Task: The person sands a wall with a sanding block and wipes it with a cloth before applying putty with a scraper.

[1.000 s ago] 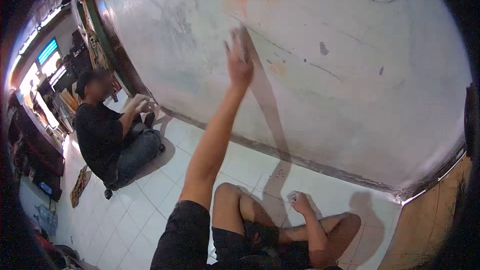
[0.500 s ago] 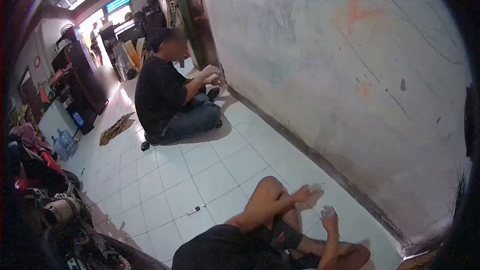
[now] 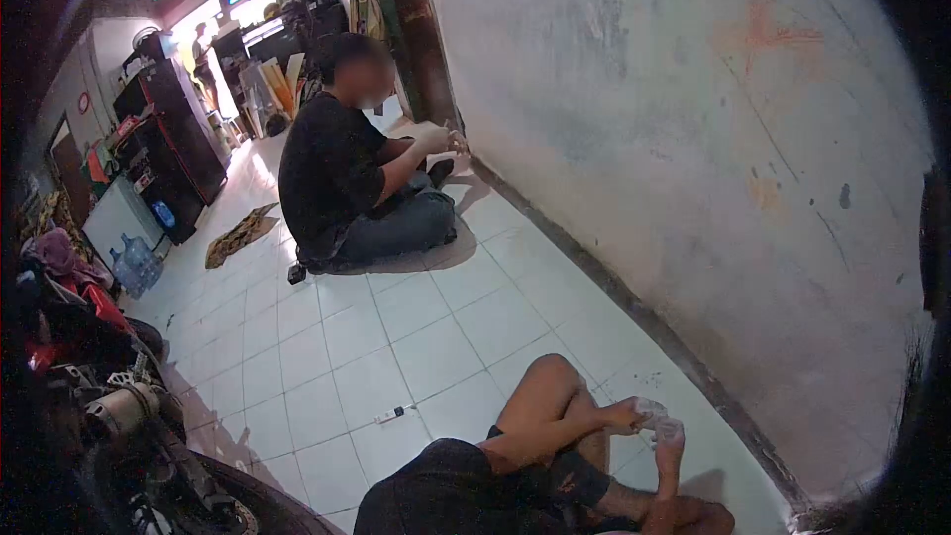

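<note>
My left hand (image 3: 630,416) is raised over the floor in front of my crossed legs, its fingers bent and whitish at the tips. Close beside it, my right hand (image 3: 670,432) points upward with curled, whitish fingers. The fingertips of both hands meet or overlap in this view, and I cannot tell what, if anything, is between them. Small dark specks (image 3: 648,377) lie on the white tiles just beyond my hands, near the foot of the wall.
A scuffed wall (image 3: 674,139) runs along the right. Another person (image 3: 342,168) in a dark shirt sits cross-legged farther along it, hands together. A small white-and-black object (image 3: 395,415) lies on the tiles. Left are a motorbike (image 3: 124,411), water jugs (image 3: 137,266) and a crumpled cloth (image 3: 239,236).
My left hand has come back from over the floor to my right hand, and the two are now together. The view has shifted a little. The other person's hands have lowered slightly.
</note>
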{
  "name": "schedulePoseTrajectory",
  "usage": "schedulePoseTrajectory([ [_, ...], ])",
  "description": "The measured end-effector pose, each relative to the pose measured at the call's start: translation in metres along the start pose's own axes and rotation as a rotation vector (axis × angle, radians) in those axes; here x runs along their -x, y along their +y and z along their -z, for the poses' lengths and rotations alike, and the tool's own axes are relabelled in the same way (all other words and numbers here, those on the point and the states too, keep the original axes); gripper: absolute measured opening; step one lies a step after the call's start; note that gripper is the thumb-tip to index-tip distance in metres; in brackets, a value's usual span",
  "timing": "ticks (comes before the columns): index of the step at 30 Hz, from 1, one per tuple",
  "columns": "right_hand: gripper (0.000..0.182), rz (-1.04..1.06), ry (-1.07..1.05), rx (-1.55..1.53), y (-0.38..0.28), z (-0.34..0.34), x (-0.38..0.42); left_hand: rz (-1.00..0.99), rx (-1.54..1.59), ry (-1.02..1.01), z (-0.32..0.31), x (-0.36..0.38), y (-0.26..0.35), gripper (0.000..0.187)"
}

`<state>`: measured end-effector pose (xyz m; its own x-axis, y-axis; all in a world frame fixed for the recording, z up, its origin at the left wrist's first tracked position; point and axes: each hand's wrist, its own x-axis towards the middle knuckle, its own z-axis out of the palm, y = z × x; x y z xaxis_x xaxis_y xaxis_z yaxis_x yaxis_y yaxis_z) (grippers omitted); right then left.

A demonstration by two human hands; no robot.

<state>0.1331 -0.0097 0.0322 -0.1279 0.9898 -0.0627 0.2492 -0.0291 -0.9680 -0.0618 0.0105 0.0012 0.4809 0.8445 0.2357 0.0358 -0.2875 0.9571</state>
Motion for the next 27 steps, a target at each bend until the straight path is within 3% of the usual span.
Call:
schedulePoseTrajectory([
  [1,0.009,0.036,0.068,-0.029,0.008,-0.002,-0.002,0.024,-0.063,0.029,0.002,0.001,0.004,0.026],
  [3,0.027,0.051,-0.107,0.019,0.042,0.013,-0.014,0.114,0.073,0.064,0.005,0.004,0.053,0.029],
  [5,0.028,0.121,-0.122,0.06,0.068,0.017,-0.02,0.122,0.105,0.104,0.002,0.005,0.095,0.031],
  [8,0.009,0.165,0.044,0.057,0.083,0.009,-0.025,0.094,-0.278,0.087,-0.013,0.0,0.029,0.035],
  [9,0.009,0.097,0.074,0.027,0.083,0.009,-0.024,0.028,-0.152,0.144,-0.025,-0.006,-0.003,0.036],
  [13,0.013,-0.041,0.089,-0.002,0.011,0.013,-0.011,0.345,0.244,0.143,-0.017,-0.013,0.024,0.04],
  [16,0.036,-0.271,-0.041,0.056,-0.002,0.022,-0.013,0.449,0.377,0.155,-0.015,-0.021,0.023,0.044],
  [17,0.039,-0.261,0.033,0.102,0.019,0.021,-0.018,0.46,0.441,0.182,-0.017,-0.025,0.016,0.044],
  [18,0.043,-0.249,0.108,0.149,0.069,0.023,-0.025,0.481,0.402,0.161,-0.017,-0.027,0.015,0.044],
  [20,0.049,-0.2,0.172,0.21,0.092,0.022,-0.031,0.521,0.321,0.12,-0.015,-0.031,0.016,0.044],
  [24,0.051,-0.208,0.153,0.148,0.065,0.018,-0.022,0.435,0.486,0.138,-0.009,-0.028,0.032,0.044],
  [27,0.046,-0.325,0.16,0.01,0.048,0.016,-0.024,0.69,0.262,0.134,-0.004,-0.031,0.054,0.044],
])
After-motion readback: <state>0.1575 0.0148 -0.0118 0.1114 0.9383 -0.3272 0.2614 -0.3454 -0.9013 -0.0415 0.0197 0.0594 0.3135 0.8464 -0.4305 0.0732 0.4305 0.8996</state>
